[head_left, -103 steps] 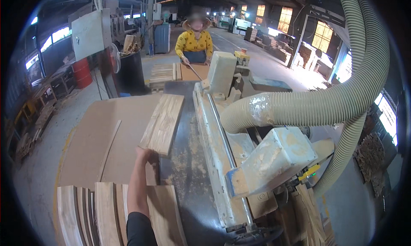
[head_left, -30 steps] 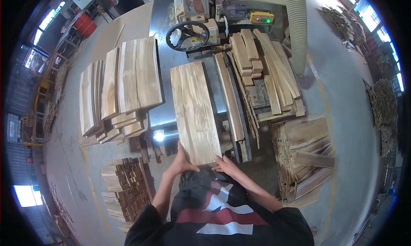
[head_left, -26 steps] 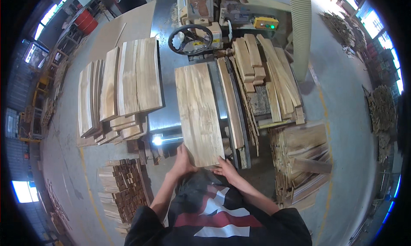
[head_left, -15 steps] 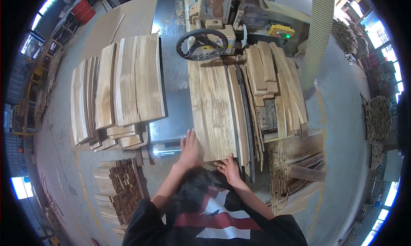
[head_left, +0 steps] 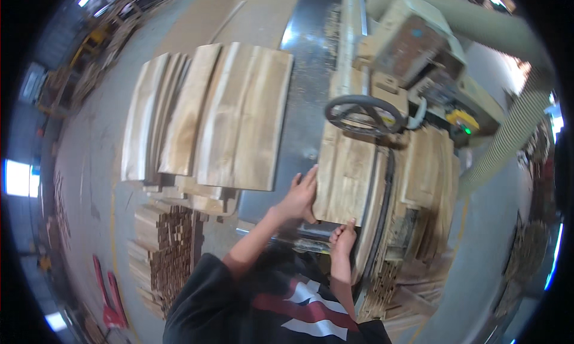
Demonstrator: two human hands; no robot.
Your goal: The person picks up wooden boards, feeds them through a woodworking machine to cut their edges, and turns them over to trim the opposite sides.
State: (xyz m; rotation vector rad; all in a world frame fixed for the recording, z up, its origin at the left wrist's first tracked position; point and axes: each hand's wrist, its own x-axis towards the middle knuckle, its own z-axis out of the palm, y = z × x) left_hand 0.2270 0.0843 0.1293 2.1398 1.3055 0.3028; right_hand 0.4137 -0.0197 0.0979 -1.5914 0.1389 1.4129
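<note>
A pale wooden board (head_left: 345, 179) lies lengthwise on the machine's metal table (head_left: 302, 125), its far part passing beneath the black handwheel (head_left: 366, 115). Against the board's left edge rests my left hand (head_left: 299, 197), fingers stretched forward and thumb near the close corner. My right hand (head_left: 342, 239) is at the near end, thumb up at the edge and fingers curled below, gripping the board. Part of those curled fingers is hidden. Along the board's right side runs a dark fence-like strip (head_left: 385, 194).
Wide boards (head_left: 245, 116) are stacked left of the table, with bundled strips (head_left: 173, 248) below. More cut pieces (head_left: 424, 164) lie to the right. A ribbed hose (head_left: 508, 128) and a yellow control box (head_left: 461, 121) with a lit green light stand beyond. A red pallet jack (head_left: 112, 296) is lower left.
The board has slid forward under the machine, so less of it shows on my side. Both hands have followed it forward. The view has turned, shifting the scene rightward.
</note>
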